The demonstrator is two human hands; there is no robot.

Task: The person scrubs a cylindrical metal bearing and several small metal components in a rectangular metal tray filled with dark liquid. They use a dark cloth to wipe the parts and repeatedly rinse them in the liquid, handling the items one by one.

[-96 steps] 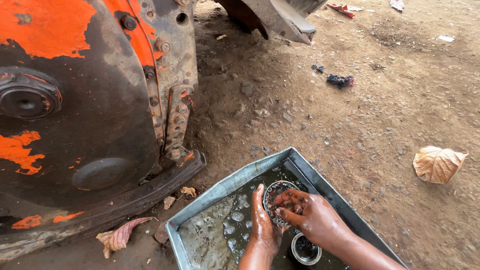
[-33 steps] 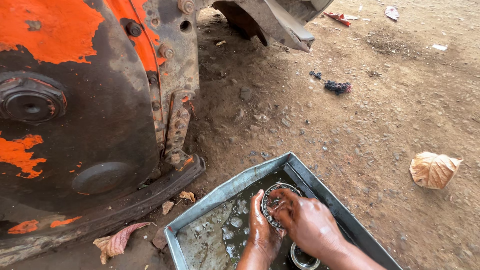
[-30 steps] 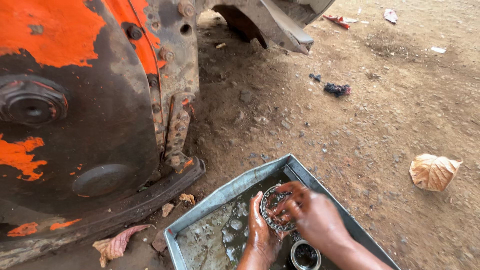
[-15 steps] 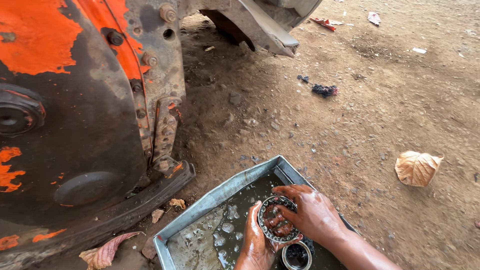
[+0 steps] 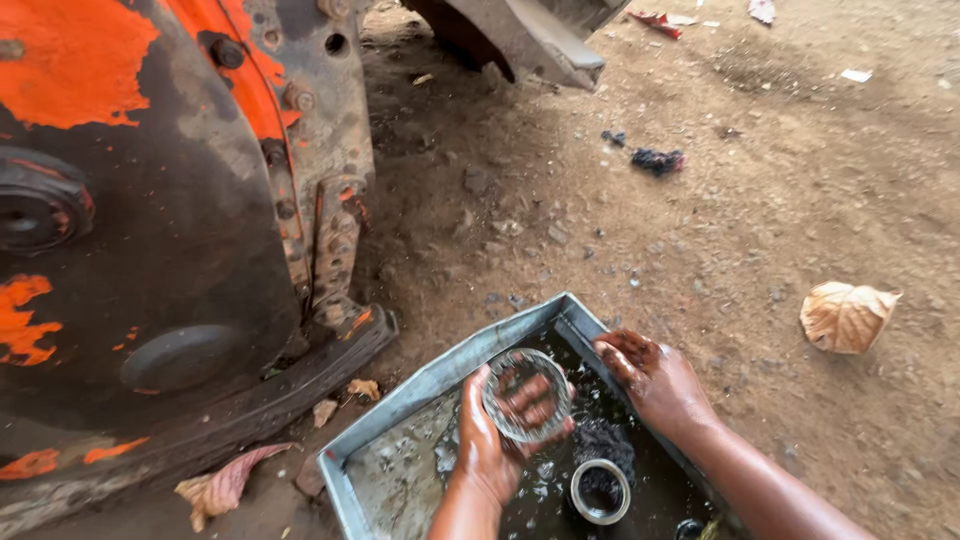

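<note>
My left hand (image 5: 490,440) holds a round metal bearing ring (image 5: 526,395) up over a grey metal tray (image 5: 450,372) of dark, oily liquid. The ring rests on my palm and fingers, tilted toward the camera. My right hand (image 5: 655,378) is just to the right of it, wet, fingers loosely curled, holding nothing and hovering over the tray's far right corner. A smaller metal ring (image 5: 600,490) lies in the liquid below my hands, next to a dark clump (image 5: 603,440).
A large black and orange machine body (image 5: 170,200) with bolts fills the left side, close to the tray. Dirt ground stretches to the right, with a dry leaf (image 5: 846,315), a dark rag (image 5: 656,160) and small litter at the top.
Both hands worked the bearing ring together earlier. My right hand has since let go and moved right, and my left hand has lifted the ring clear of the liquid.
</note>
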